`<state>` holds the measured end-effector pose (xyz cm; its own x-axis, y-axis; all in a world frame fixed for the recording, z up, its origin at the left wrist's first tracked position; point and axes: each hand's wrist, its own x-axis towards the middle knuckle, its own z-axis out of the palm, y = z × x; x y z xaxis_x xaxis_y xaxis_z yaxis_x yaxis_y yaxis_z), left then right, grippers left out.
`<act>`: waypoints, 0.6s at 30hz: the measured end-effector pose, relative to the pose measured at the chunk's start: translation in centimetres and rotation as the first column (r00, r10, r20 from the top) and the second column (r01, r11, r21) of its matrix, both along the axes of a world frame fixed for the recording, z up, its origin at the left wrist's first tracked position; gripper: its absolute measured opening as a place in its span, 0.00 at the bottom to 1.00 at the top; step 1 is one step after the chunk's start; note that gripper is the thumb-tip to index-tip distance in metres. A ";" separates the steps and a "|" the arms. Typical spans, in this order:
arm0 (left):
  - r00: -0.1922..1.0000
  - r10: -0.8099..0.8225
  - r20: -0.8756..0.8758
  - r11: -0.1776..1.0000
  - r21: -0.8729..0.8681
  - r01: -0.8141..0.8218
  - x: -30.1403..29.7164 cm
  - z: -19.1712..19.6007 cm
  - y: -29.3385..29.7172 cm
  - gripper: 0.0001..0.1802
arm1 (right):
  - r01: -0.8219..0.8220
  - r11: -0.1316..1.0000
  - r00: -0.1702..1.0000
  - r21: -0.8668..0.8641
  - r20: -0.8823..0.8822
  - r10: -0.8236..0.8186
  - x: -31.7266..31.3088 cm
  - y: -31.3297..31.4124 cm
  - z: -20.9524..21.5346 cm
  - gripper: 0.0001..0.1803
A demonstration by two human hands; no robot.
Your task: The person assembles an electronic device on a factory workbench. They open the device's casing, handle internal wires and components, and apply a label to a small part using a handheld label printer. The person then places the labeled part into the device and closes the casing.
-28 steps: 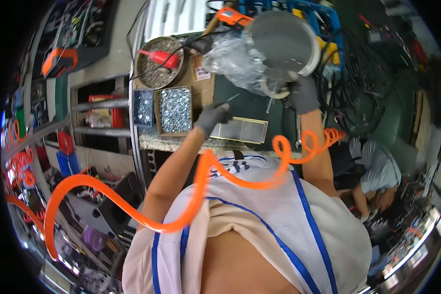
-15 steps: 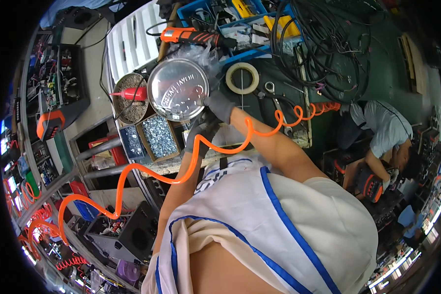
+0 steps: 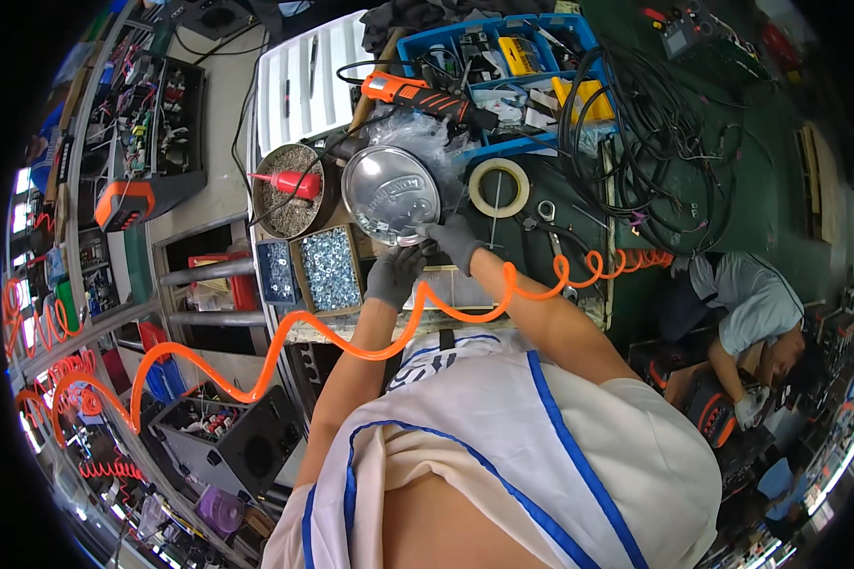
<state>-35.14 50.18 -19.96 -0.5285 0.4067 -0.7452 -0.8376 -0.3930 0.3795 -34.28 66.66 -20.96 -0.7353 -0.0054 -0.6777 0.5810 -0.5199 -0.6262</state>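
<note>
Workbench [image 3: 565, 185]: dark green mat, crowded toward the far side; pale front edge near the body.
Round metal tin [image 3: 389, 190]: shiny face with raised lettering up, just right of the round tub, crumpled plastic film [image 3: 419, 133] beyond it.
Right hand [image 3: 454, 244]: grey glove, thumb over the near right rim, grasping the tin.
Left hand [image 3: 396, 277]: grey glove, fingers at the near rim; cannot tell whether they grip or only touch.
Round tub [image 3: 326, 211]: grey granules, red bottle [image 3: 299, 184] lying on top.
Small-parts boxes: cardboard box [image 3: 355, 264] of bright metal pieces, small blue bin [image 3: 280, 300] on its left.
Tape and tools: tape roll [image 3: 477, 188] right of the tin; orange power tool [image 3: 408, 92] beyond, its nose against the blue organizer [image 3: 503, 145].
Black cables [image 3: 674, 142]: looped heap, far right.
Orange hose [image 3: 370, 354]: coils across both forearms, between camera and bench.
Co-worker [image 3: 759, 299]: bent over work at right.
Change, 0.9 s back: tin then farther right, hollow side showing, right hand alone on it; now shiny side up, both hands at its rim.
</note>
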 end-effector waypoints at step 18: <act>0.980 -0.133 -0.145 0.960 -0.265 0.091 2.0 -0.1 -0.3 0.14 | 0.082 0.286 0.880 0.955 -0.205 0.429 9.4 7.3 3.8 0.17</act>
<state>-33.12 49.85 -20.03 -0.6114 0.2766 -0.7414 -0.7906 -0.1722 0.5877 -24.93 73.96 -17.12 -0.9648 0.2631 -0.0016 0.1749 0.6369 -0.7508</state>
